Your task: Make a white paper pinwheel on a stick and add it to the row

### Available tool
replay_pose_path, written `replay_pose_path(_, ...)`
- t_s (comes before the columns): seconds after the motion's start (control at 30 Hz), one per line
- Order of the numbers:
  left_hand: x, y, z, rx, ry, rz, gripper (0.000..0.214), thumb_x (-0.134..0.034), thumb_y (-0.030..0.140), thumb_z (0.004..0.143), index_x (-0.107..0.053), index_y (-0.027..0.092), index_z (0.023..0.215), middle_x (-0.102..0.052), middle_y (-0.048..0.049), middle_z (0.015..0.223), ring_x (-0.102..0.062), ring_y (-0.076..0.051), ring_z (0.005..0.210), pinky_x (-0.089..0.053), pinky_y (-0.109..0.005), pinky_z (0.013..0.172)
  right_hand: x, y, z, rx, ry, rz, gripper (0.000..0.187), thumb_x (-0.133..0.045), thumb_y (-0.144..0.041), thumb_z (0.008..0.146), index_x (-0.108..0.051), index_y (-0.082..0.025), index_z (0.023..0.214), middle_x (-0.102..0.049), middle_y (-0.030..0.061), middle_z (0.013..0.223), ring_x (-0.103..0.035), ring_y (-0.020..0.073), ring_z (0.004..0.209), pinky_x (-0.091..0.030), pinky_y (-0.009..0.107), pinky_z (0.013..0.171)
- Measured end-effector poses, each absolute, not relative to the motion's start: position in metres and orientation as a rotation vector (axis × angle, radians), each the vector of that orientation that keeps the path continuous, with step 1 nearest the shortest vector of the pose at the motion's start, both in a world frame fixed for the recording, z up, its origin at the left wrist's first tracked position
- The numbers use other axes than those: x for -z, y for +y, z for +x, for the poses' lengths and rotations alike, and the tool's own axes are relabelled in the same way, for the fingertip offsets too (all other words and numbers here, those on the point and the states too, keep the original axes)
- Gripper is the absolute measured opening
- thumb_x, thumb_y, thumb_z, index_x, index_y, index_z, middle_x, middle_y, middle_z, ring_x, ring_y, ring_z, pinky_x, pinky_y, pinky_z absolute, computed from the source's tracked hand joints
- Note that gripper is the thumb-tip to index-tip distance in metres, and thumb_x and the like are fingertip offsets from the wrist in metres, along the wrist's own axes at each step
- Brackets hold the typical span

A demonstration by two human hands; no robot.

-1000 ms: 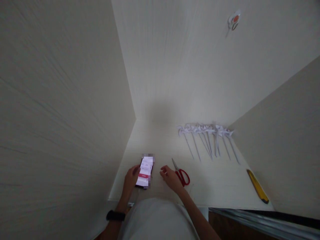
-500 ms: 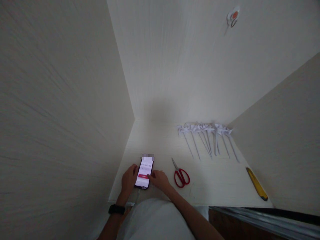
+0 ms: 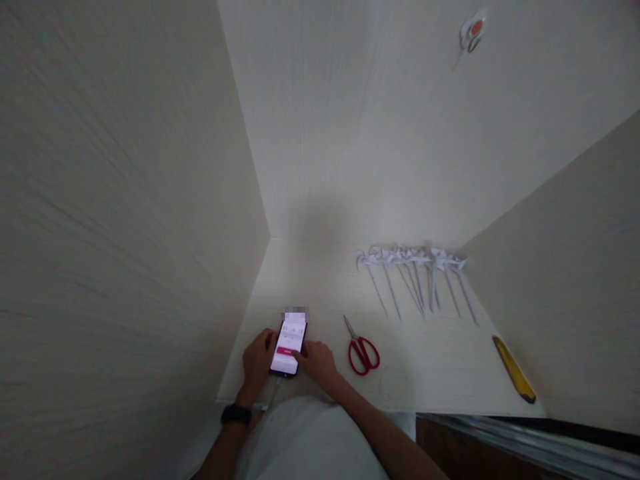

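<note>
A smartphone [image 3: 289, 343] with a lit screen lies on the white surface, a timer display and a red button on it. My left hand [image 3: 258, 353] is closed at the phone's left edge, its fingertips against the side. At the right edge, the curled fingers of my right hand [image 3: 319, 363] grip the phone, while the thumb reaches over the lower screen by the red button. A thin cable runs from the phone's bottom end toward me. To the right of my right hand lie red-handled scissors [image 3: 364, 353], blades pointing away from me.
Several white folded-paper pieces on thin sticks [image 3: 413, 257] lie in a row along the back wall. A yellow utility knife [image 3: 515, 370] rests by the right wall. High on the back wall is a hook [image 3: 472, 32]. Walls enclose the surface [image 3: 440, 373] on three sides.
My right thumb has shifted slightly left over the phone's screen. The view has tilted a little; my left hand stays at the phone's edge.
</note>
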State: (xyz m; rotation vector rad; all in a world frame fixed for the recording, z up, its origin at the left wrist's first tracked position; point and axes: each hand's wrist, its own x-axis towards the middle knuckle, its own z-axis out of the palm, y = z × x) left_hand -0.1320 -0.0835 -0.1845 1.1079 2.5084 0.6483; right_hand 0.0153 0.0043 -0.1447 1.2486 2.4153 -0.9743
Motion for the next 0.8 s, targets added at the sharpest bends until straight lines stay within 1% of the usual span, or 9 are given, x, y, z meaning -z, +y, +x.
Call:
replay_pose_path(0.67,0.1921,-0.0851,-0.132,-0.695,2.544,1.099,0.025,-0.039,0.032,0.094,-0.06,0.021,0.085,-0.069,-0.0017,0.079,-0.062,-0.016,0.071,-0.037,-0.024,0.063,0.1442,0.0022,0.0165,0.956,2.429,1.238,0.029,-0.055,-0.039,0.094,-0.062,-0.016,0.111,-0.066,0.0071,0.109,-0.065,0.0195,0.095,-0.054,0.042,0.084)
replay_pose_path(0.8,0.1935,-0.0848,-0.1323,-0.718,2.547,1.103,0.026,-0.04,0.034,0.094,-0.06,0.02,0.086,-0.069,-0.0016,0.078,-0.062,-0.016,0.071,-0.038,-0.024,0.065,0.1452,0.0023,0.0163,0.944,2.427,1.231,0.029,-0.055,-0.039,0.094,-0.062,-0.015,0.109,-0.066,0.0069,0.108,-0.065,0.0194,0.094,-0.054,0.041,0.084)
